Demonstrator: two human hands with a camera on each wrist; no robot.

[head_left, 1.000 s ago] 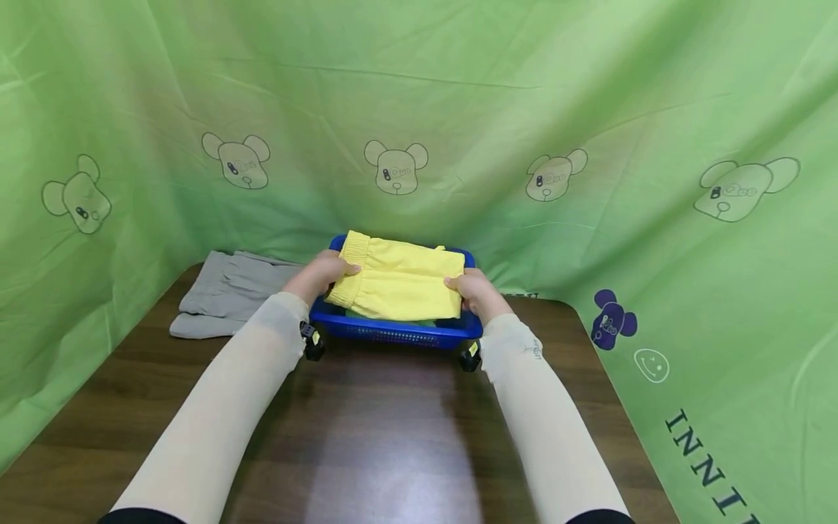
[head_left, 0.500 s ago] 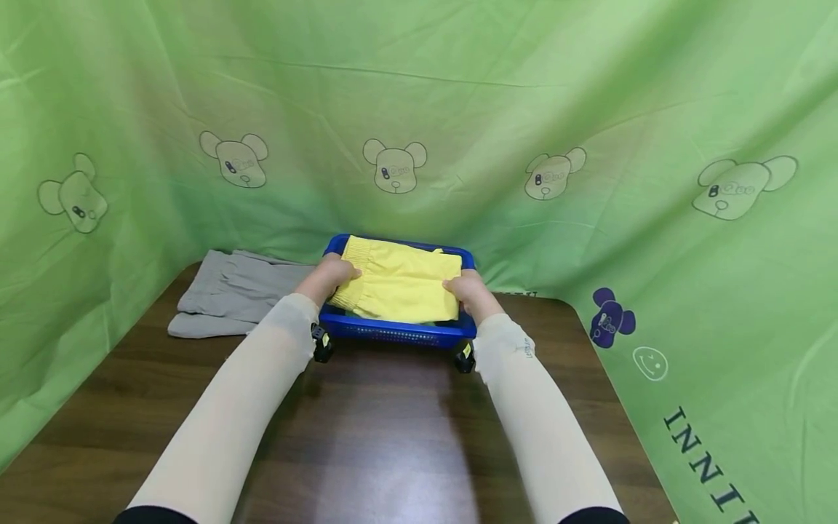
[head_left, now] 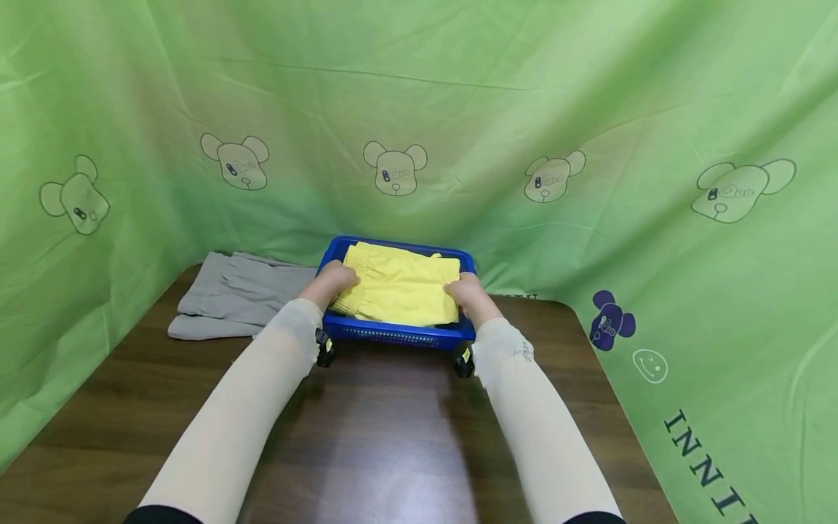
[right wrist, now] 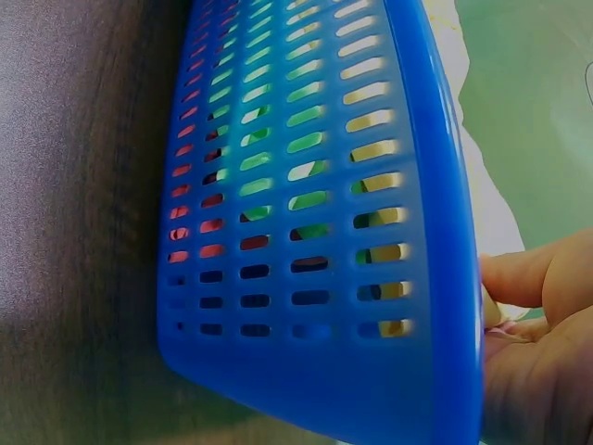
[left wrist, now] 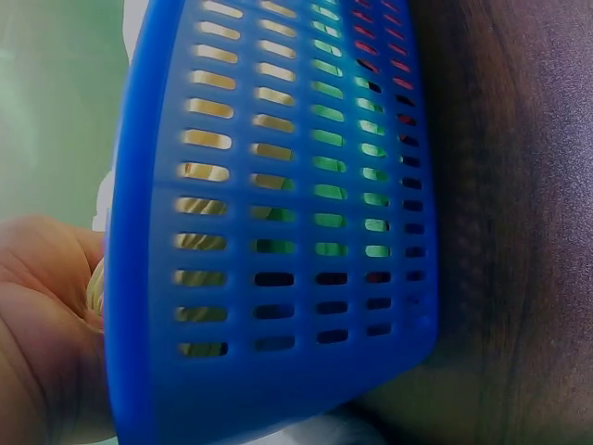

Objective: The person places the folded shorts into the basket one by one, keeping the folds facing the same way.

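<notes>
Only head view: both hands gripping yellow garment

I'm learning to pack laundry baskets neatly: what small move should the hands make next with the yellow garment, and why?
Probably ease the folded yellow garment down before letting go. The left hand pinches its waistband end, the right hand the opposite end. It lies within the rim of the blue basket, and the wrist views show green material lower down through the slots.
</notes>
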